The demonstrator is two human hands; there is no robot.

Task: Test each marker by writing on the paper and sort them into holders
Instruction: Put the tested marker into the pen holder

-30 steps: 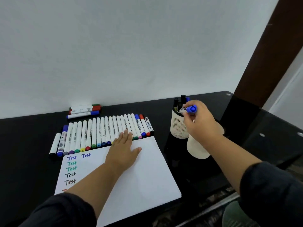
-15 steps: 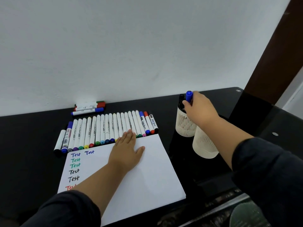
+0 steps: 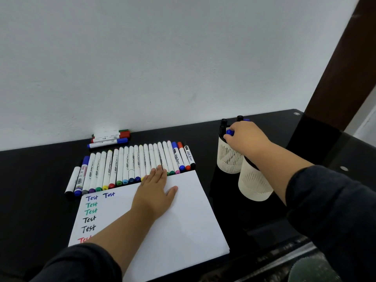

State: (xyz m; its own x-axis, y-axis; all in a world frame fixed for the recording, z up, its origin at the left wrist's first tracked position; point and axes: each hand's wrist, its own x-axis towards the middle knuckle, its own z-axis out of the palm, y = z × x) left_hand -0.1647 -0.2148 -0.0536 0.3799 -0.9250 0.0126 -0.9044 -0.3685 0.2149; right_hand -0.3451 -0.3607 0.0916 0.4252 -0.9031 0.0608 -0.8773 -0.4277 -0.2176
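Along the desk's (image 3: 30, 180) back edge at the left lay three markers (image 3: 108, 139) stacked sideways, their long axes running parallel to that edge. In front of them the row (image 3: 130, 165) of untested markers lay side by side, each pointing from the back edge toward the person, coloured ends touching or just beside the far edge of the paper (image 3: 183, 216). The left hand (image 3: 155, 195) lay flat on the paper, fingers straight and spread a little, fingertips reaching the near ends of the markers in the middle of the row; it was plainly the nearer hand for the next pick, and a marker there would probably lift lengthwise toward the wrist. Seven "Test" words ran down the paper's left edge. Toward the desk's right corner stood two white holders: the far holder (image 3: 228, 159) with dark caps upright in it, the near holder (image 3: 254, 185) just beside it. The right hand (image 3: 247, 139) hung over the far holder's rim, fingers curled, pinching the blue marker (image 3: 230, 132), which stood mostly hidden inside.
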